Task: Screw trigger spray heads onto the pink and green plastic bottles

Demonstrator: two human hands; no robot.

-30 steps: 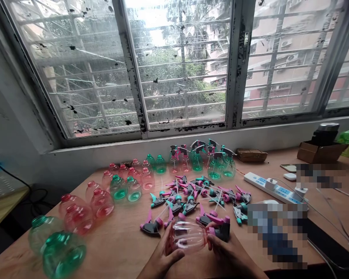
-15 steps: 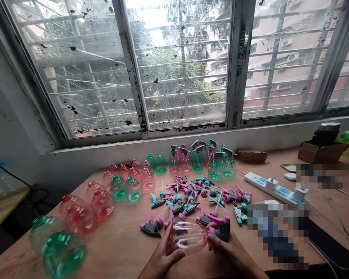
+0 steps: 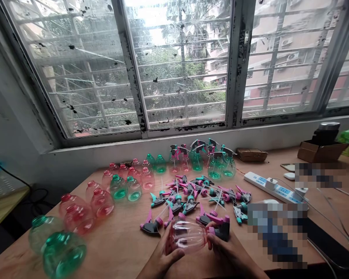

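Observation:
A clear pink spray bottle [image 3: 189,236] lies sideways in the air near the table's front edge, its neck to the right. My left hand [image 3: 166,254] is wrapped round its base end. At the neck, my right hand [image 3: 223,247] grips a black and pink trigger sprayer [image 3: 222,228], fingers on its pink collar. The collar sits at the bottle's mouth; how far it is screwed on I cannot tell. Just beyond my hands lies a pile of loose trigger sprayers [image 3: 189,190], pink, teal and grey, one of them a pink-collared sprayer [image 3: 151,224] left of the bottle.
Open pink bottles [image 3: 101,203] and green bottles [image 3: 65,252] stand along the left. Several bottles with sprayers fitted [image 3: 197,159] stand at the back by the window. A white power strip [image 3: 273,188], cables and a cardboard box [image 3: 321,151] are on the right.
Almost nothing differs. Both hands keep the same hold on the bottle and sprayer; the view has shifted very slightly.

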